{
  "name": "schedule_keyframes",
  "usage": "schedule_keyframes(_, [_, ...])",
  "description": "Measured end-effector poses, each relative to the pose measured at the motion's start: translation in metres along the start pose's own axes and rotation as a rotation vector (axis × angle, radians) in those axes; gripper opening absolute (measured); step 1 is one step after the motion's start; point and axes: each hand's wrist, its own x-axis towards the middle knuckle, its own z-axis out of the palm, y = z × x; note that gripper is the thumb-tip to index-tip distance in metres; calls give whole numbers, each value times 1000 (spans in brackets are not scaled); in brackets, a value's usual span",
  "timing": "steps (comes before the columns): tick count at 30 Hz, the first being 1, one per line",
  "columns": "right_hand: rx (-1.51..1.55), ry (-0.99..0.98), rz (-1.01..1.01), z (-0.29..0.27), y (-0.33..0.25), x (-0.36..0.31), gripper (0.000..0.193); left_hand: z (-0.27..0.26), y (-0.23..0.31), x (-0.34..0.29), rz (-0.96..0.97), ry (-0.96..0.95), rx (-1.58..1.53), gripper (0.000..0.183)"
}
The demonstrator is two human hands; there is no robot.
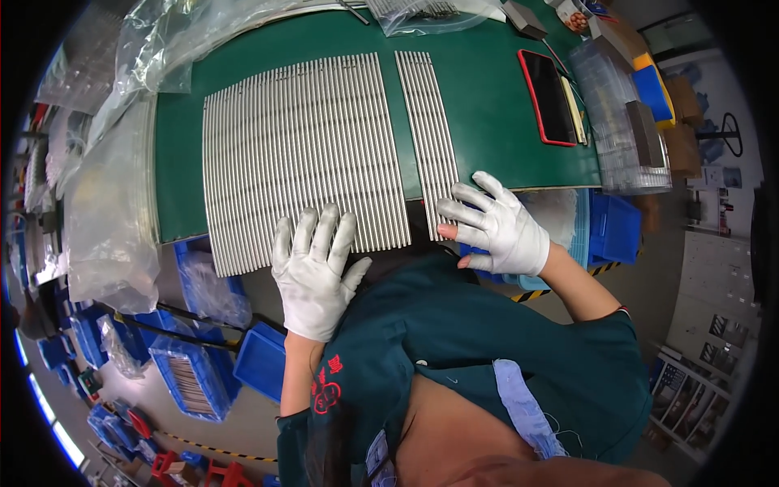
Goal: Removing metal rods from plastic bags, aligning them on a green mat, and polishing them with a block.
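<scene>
A broad row of thin metal rods (300, 154) lies side by side on the green tabletop, their near ends reaching past its front edge. To its right, across a narrow gap, is a smaller group of the same rods (428, 114). My left hand (315, 276), in a white glove with grey-stained fingers, rests its spread fingertips on the near ends of the broad row. My right hand (499, 227), gloved in white with a bare thumb and fingertip showing, is open, its fingers over the near ends of the smaller group.
A red-edged phone (548, 97) lies on the green table (487, 97) at right, beside clear plastic boxes (613, 114) and grey blocks. Plastic bags (114, 219) cover the table's left side. Blue bins (191, 373) stand on the floor at left; another blue bin (614, 227) is below at right.
</scene>
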Motion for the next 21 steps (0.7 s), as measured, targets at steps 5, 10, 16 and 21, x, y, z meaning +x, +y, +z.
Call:
schedule_keyframes(5, [14, -2, -92, 12, -5, 18, 64, 0, 2, 2, 9, 13, -15, 68])
schedule_keyframes(10, [29, 4, -112, 16, -9, 27, 65, -1, 2, 0, 6, 19, -13, 69])
schedule_keyframes(16, [1, -27, 16, 1, -1, 0, 64, -6, 0, 0, 3, -23, -48, 68])
schedule_keyframes(21, [139, 330, 85, 7, 21, -15, 67, -9, 0, -4, 77, -65, -38, 62])
